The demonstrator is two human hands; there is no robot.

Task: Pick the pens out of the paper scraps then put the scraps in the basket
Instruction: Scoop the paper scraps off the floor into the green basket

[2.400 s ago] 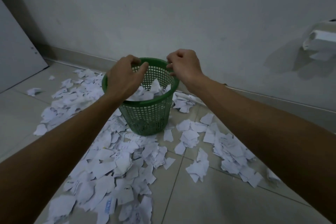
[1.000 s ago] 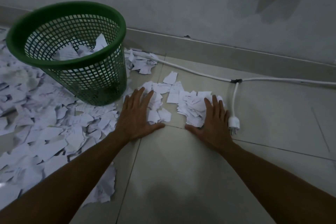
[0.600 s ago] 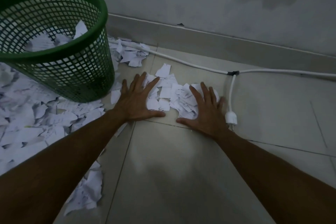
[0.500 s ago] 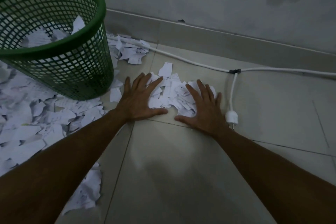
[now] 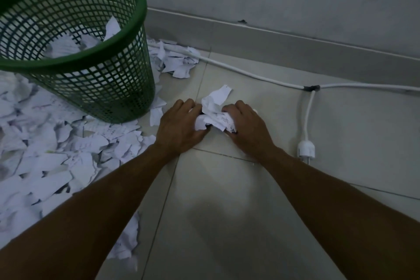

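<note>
A bunch of white paper scraps (image 5: 214, 115) is squeezed between my two hands on the floor tiles. My left hand (image 5: 179, 126) curls round its left side and my right hand (image 5: 246, 126) curls round its right side. A green mesh basket (image 5: 127, 88) stands upper left, partly filled with scraps. Many more loose scraps (image 5: 56, 154) cover the floor to the left of my left arm. No pen shows anywhere.
A white cable (image 5: 250, 73) runs along the skirting board, and its plug (image 5: 306, 149) lies just right of my right wrist. A few scraps (image 5: 177, 59) sit behind the basket by the wall. Bare tiles (image 5: 216, 223) lie between my forearms.
My flat hands slid together across the floor and curled, gathering the spread scraps into one bunch between them. The view moved closer to the floor.
</note>
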